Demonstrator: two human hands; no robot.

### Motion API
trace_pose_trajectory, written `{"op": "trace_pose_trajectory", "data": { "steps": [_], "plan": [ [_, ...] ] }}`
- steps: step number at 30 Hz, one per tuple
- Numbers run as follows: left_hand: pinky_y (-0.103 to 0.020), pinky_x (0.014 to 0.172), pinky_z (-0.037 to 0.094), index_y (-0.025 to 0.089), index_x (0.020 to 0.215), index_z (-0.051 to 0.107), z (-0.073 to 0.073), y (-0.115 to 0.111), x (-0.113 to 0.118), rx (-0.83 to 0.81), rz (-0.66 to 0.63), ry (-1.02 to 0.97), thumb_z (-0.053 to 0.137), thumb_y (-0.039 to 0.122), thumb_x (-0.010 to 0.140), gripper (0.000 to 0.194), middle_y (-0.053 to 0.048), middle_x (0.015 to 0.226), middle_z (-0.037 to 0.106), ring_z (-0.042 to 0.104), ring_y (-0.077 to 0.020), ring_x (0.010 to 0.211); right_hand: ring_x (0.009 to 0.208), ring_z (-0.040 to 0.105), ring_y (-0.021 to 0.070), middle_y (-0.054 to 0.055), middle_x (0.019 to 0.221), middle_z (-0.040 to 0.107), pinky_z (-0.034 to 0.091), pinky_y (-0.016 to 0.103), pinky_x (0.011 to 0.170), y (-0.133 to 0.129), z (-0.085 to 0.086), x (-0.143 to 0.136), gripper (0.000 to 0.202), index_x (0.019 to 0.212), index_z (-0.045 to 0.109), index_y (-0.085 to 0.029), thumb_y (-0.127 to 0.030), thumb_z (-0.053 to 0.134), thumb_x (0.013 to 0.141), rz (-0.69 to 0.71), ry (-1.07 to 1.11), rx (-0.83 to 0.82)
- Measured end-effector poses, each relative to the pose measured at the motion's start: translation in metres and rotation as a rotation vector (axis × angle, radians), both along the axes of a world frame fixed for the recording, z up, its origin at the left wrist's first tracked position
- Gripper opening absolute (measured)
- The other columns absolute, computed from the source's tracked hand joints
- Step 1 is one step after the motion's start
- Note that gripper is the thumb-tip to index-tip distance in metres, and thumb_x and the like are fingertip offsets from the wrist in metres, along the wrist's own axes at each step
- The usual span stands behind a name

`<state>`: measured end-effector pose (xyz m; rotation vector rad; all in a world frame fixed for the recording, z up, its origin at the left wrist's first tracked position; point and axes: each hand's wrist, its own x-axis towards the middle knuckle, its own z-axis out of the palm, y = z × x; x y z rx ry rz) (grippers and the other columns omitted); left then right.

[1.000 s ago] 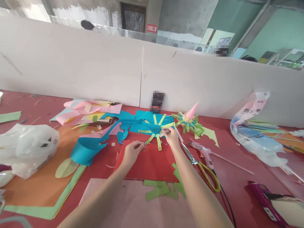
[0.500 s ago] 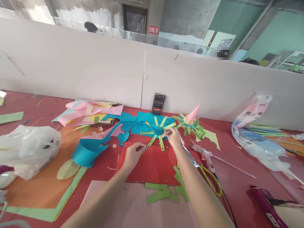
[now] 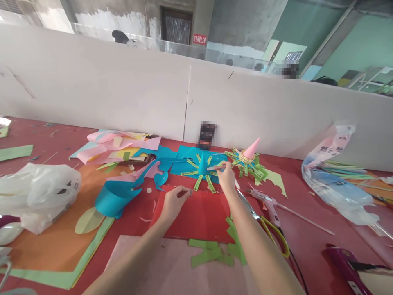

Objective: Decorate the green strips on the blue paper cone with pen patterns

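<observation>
One right hand (image 3: 226, 177) is pinching a pale stick (image 3: 215, 167) beside a blue cone (image 3: 202, 166); front-left of it, the left hand (image 3: 174, 200) is curling, hold unclear.

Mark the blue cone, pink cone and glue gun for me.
Blue cone (image 3: 203, 166): head view, middle of its side.
Pink cone (image 3: 252, 149): head view, middle of its side.
Glue gun (image 3: 270, 204): head view, its pink body.

Right hand (image 3: 226, 179) pinching thin pinkish strip (image 3: 215, 167) beside blue cone (image 3: 202, 166); left hand (image 3: 173, 201) over red sheet (image 3: 196, 216).
</observation>
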<state>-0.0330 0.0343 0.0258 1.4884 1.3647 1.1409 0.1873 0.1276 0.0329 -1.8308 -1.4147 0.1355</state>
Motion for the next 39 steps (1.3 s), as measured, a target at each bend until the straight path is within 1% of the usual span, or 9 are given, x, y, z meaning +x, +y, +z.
{"op": "trace_pose_trajectory", "data": {
  "steps": [5, 8, 12, 18, 22, 26, 29, 34, 39],
  "plan": [
    [-0.026, 0.067, 0.045, 0.021, 0.07, 0.064, -0.005, 0.002, 0.001, 0.009, -0.01, -0.005, 0.054, 0.036, 0.076, 0.019, -0.001, 0.071, 0.068, 0.063, -0.0177, 0.07, 0.099, 0.056, 0.0288, 0.019, 0.104, 0.061, 0.041, 0.035, 0.076, -0.009, 0.017, 0.001, 0.033, 0.103, 0.048, -0.014, -0.043, 0.041, 0.088, -0.091, 0.027, 0.162],
    [-0.026, 0.066, 0.045, 0.021, 0.069, 0.063, -0.008, 0.002, 0.003, 0.01, -0.021, -0.006, 0.053, 0.035, 0.077, 0.019, 0.0, 0.07, 0.068, 0.063, -0.0171, 0.068, 0.082, 0.063, 0.0236, 0.01, 0.089, 0.067, 0.043, 0.03, 0.066, -0.017, 0.028, -0.008, 0.031, 0.095, 0.051, -0.02, -0.045, 0.035, 0.091, -0.01, 0.048, 0.172],
    [-0.025, 0.065, 0.044, 0.021, 0.07, 0.063, -0.009, 0.0, 0.004, 0.022, -0.034, 0.003, 0.053, 0.033, 0.078, 0.017, 0.0, 0.069, 0.067, 0.062, -0.0163, 0.068, 0.071, 0.066, 0.02, 0.006, 0.093, 0.069, 0.044, 0.026, 0.06, -0.019, 0.037, -0.031, 0.033, 0.096, 0.055, -0.023, -0.053, 0.047, 0.085, 0.201, 0.05, 0.166],
    [-0.024, 0.065, 0.045, 0.021, 0.071, 0.063, -0.007, -0.002, 0.004, 0.033, -0.035, 0.016, 0.054, 0.032, 0.078, 0.016, 0.0, 0.069, 0.068, 0.062, -0.0163, 0.067, 0.047, 0.062, 0.0162, 0.006, 0.088, 0.069, 0.041, 0.026, 0.045, -0.004, 0.04, -0.045, 0.039, 0.1, 0.055, -0.021, -0.055, 0.05, 0.081, 0.227, 0.128, 0.057],
    [-0.025, 0.065, 0.044, 0.021, 0.071, 0.064, -0.006, -0.002, 0.004, 0.035, -0.037, 0.001, 0.055, 0.032, 0.078, 0.016, 0.0, 0.069, 0.068, 0.062, -0.0165, 0.067, 0.042, 0.059, 0.0157, 0.001, 0.071, 0.067, 0.039, 0.024, 0.041, 0.003, 0.036, -0.041, 0.034, 0.096, 0.057, -0.023, -0.053, 0.047, 0.083, 0.288, 0.184, 0.023],
    [-0.025, 0.065, 0.044, 0.021, 0.069, 0.065, -0.007, -0.002, 0.004, 0.023, -0.041, -0.041, 0.057, 0.033, 0.077, 0.016, 0.0, 0.069, 0.068, 0.062, -0.0167, 0.067, 0.044, 0.059, 0.0157, 0.001, 0.071, 0.066, 0.042, 0.025, 0.043, 0.005, 0.037, -0.037, 0.034, 0.093, 0.058, -0.022, -0.052, 0.049, 0.082, 0.276, 0.182, 0.045],
    [-0.026, 0.067, 0.046, 0.021, 0.069, 0.066, -0.009, -0.001, 0.004, -0.001, -0.039, -0.102, 0.058, 0.034, 0.076, 0.017, -0.001, 0.07, 0.069, 0.063, -0.0178, 0.069, 0.047, 0.06, 0.0152, 0.002, 0.074, 0.066, 0.044, 0.025, 0.046, 0.001, 0.045, -0.033, 0.034, 0.094, 0.057, -0.022, -0.052, 0.049, 0.082, 0.257, 0.227, 0.105],
    [-0.031, 0.075, 0.049, 0.02, 0.079, 0.068, -0.013, 0.005, 0.005, -0.057, -0.03, -0.301, 0.058, 0.035, 0.076, 0.019, -0.005, 0.082, 0.071, 0.065, -0.0207, 0.078, 0.051, 0.061, 0.0167, 0.001, 0.07, 0.062, 0.045, 0.024, 0.041, -0.02, 0.07, -0.023, 0.034, 0.092, 0.055, -0.021, -0.052, 0.055, 0.077, 0.243, 0.477, 0.201],
    [-0.038, 0.087, 0.048, 0.017, 0.091, 0.067, -0.013, 0.011, 0.01, -0.117, -0.036, -0.581, 0.065, 0.04, 0.069, 0.031, -0.009, 0.095, 0.071, 0.065, -0.0244, 0.091, 0.045, 0.056, 0.0148, 0.001, 0.073, 0.066, 0.043, 0.025, 0.036, -0.041, 0.087, -0.017, 0.033, 0.086, 0.056, -0.023, -0.053, 0.06, 0.073, 0.393, 0.624, 0.136]
  ]
}}
